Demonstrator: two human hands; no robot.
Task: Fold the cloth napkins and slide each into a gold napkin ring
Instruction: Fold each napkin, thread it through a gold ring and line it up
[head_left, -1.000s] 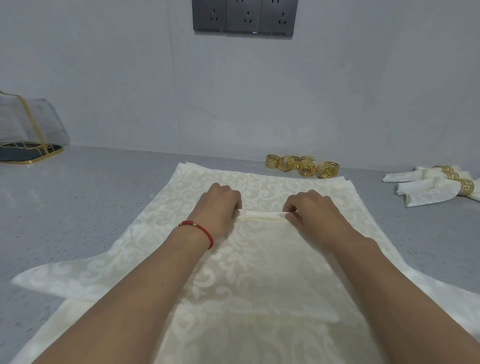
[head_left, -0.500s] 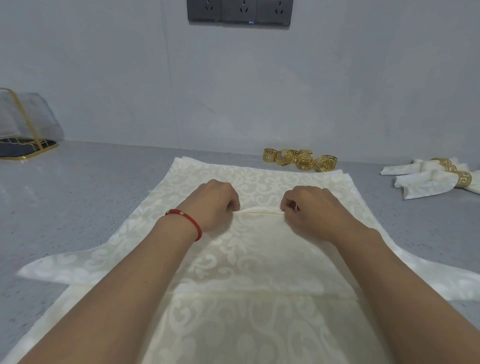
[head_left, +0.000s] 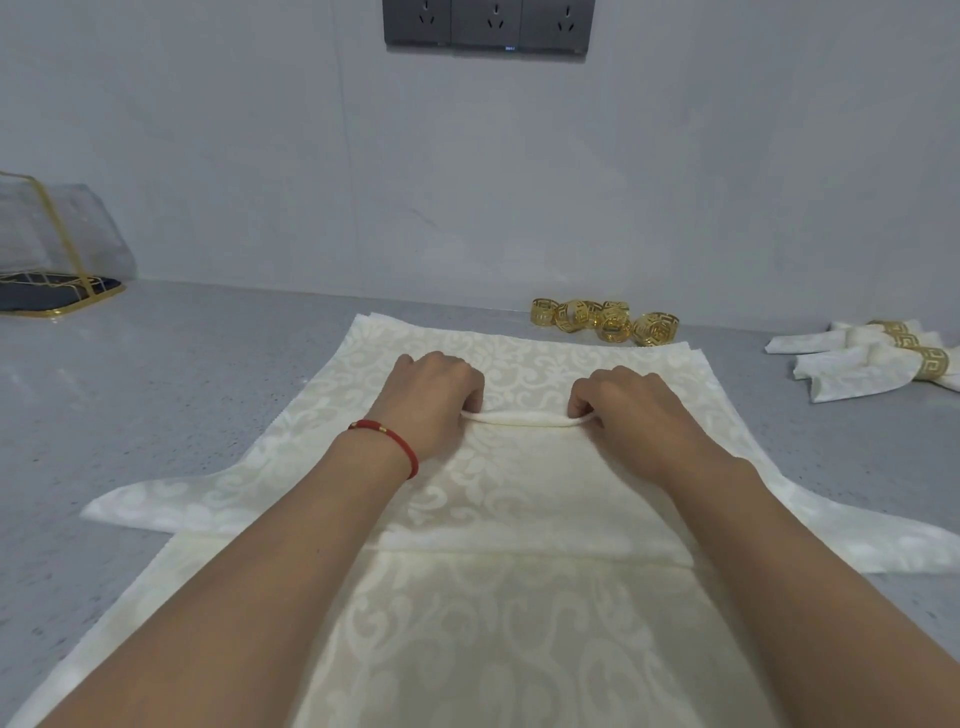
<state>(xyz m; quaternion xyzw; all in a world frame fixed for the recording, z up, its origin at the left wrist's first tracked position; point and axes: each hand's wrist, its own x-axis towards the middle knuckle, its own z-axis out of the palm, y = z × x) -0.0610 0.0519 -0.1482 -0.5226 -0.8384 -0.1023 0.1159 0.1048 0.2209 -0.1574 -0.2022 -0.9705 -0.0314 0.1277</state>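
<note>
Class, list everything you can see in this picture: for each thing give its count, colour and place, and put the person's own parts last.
Napkin being folded: one, cream damask, centre of the counter, far edge rolled.
Flat napkins: count unclear, cream, stacked under it.
Loose napkin rings: about five, gold, by the wall behind the stack.
Finished napkins: two, cream in gold rings, far right.
Counter: one, speckled grey.
Wire rack: one, gold with a clear cover, far left.
Wall sockets: one dark grey strip, top centre.
Bracelet: one, red, left wrist.
Left hand: grip on the roll's left end.
Right hand: grip on its right end.

text: none legible | labels: none | numbers: none
</note>
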